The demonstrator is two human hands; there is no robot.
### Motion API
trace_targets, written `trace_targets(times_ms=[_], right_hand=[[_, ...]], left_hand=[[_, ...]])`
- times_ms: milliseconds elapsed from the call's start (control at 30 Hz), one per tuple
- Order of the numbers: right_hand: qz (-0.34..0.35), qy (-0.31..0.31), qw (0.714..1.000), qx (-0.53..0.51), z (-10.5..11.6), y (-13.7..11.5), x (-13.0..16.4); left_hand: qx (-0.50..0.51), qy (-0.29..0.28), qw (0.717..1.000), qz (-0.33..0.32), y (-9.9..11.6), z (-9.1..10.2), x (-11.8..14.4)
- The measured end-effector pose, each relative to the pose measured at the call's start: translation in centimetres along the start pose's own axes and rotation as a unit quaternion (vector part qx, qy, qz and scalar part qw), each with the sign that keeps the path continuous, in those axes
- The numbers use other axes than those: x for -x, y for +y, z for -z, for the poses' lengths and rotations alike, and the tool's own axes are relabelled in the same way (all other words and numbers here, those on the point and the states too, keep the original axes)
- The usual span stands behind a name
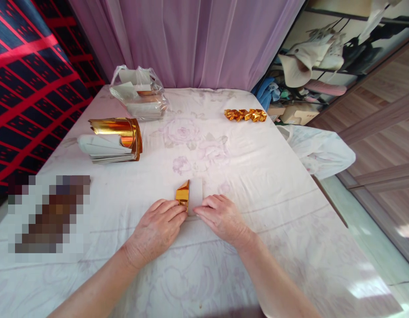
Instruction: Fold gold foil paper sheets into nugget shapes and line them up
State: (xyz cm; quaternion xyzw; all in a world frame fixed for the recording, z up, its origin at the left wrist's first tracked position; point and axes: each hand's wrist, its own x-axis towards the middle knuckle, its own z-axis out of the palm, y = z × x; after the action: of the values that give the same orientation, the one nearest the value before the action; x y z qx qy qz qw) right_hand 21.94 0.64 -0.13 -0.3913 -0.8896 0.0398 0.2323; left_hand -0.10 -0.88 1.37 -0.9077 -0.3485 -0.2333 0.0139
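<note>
A sheet of gold foil paper (195, 191) lies on the table in front of me, its white back up and its left part folded over to show gold. My left hand (158, 226) is on the folded gold edge, fingers together, pressing it down. With thumb and fingers pinched, my right hand (225, 220) holds the sheet's lower right edge. Farther left stands a bent stack of gold foil paper (113, 143), white backs outward. Toward the far right lies a row of folded gold foil pieces (245, 115).
A clear plastic bag (138, 97) with more paper sits at the far left of the flowered tablecloth (191, 274). A blurred-out object (52, 216) lies at the near left. Purple curtain (191, 44) hangs behind; shelves with shoes (333, 53) and a white bag (323, 150) stand right.
</note>
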Motion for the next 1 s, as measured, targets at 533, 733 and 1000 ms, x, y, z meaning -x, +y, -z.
trace_targets(times_ms=[533,733,1000], right_hand=[[-0.074,0.039,0.991,-0.103,-0.8,1.0,-0.5],[-0.091,0.037,0.990,-0.105,-1.3,0.9,-1.3],[-0.120,0.011,0.988,-0.096,-1.6,1.0,-1.8]], left_hand=[[-0.037,-0.030,0.998,0.040,1.3,-0.2,1.0],[-0.031,-0.029,0.998,0.043,1.3,-0.2,1.1],[-0.022,-0.035,0.998,0.045,1.3,-0.4,1.1]])
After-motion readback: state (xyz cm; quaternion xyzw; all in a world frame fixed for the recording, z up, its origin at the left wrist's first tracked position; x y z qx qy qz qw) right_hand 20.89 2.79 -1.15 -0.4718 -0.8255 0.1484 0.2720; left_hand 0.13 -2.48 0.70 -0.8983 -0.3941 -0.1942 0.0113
